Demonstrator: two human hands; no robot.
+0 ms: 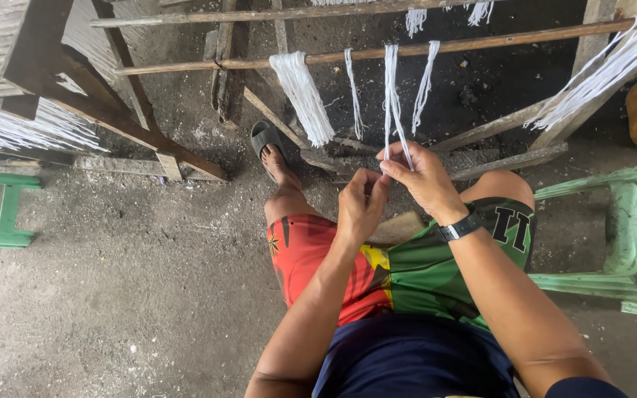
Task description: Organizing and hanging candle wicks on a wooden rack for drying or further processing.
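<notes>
I see my left hand point(361, 205) and my right hand point(423, 177) both pinch tight on the white string point(391, 88) hanging from the wooden pole point(481, 43).

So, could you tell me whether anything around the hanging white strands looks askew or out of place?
Nothing looks damaged. The strand bundles on the wooden rod are uneven: one thick bundle beside thin ones. Both the left hand and right hand pinch one white strand, pulled taut.
</notes>
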